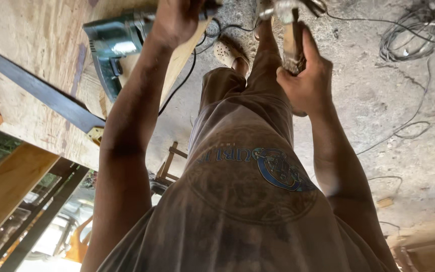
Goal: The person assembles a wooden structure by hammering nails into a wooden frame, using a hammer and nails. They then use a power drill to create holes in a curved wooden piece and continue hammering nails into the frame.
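Cables lie looped on the dusty concrete floor, and a dark metal bar crosses the plywood tabletop. A green power drill rests on that tabletop, just beside a pale wooden board. The left hand is closed over the board's upper end, next to the drill. The right hand grips a hammer by its worn wooden handle, metal head at the picture's top edge.
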